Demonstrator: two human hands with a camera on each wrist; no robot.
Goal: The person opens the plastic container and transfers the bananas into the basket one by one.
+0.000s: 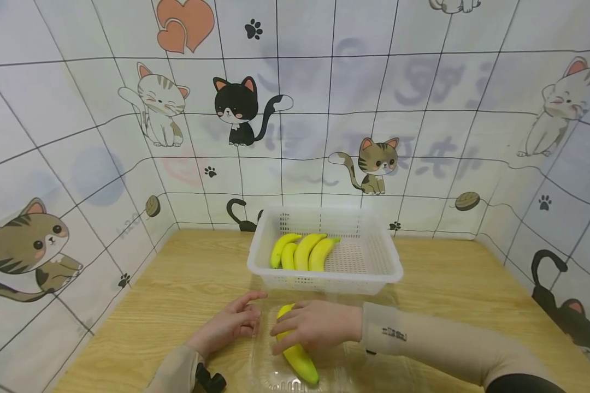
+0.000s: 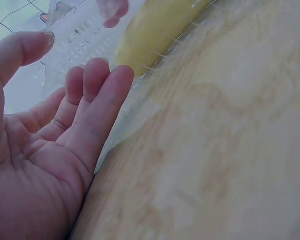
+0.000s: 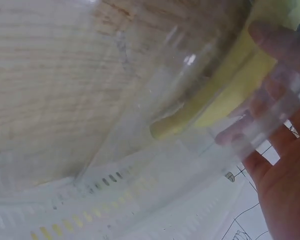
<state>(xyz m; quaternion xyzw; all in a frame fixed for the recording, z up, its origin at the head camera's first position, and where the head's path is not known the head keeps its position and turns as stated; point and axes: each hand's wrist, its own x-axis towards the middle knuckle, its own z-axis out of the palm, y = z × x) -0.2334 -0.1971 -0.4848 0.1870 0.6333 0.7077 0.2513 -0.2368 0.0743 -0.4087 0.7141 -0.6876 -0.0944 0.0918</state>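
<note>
A single yellow banana [image 1: 300, 363] with a greenish tip lies slantwise in a clear plastic box [image 1: 263, 376] at the front of the table. Over its upper half spreads my right hand [image 1: 319, 325], the fingers lying across the banana and the thumb hidden from the head view. The right wrist view shows the banana [image 3: 225, 95] and some fingers through clear plastic. My left hand [image 1: 228, 325] rests at the box's left edge, loosely bent and holding nothing. In the left wrist view its fingertips [image 2: 121, 75] come close to the banana [image 2: 152, 32].
Behind the box stands a white perforated basket [image 1: 324, 277] with several bananas [image 1: 307, 254] in its left half. Wood-grain table [image 1: 201, 262] runs around both. Cat-patterned sheeting [image 1: 305, 136] walls in the back and sides.
</note>
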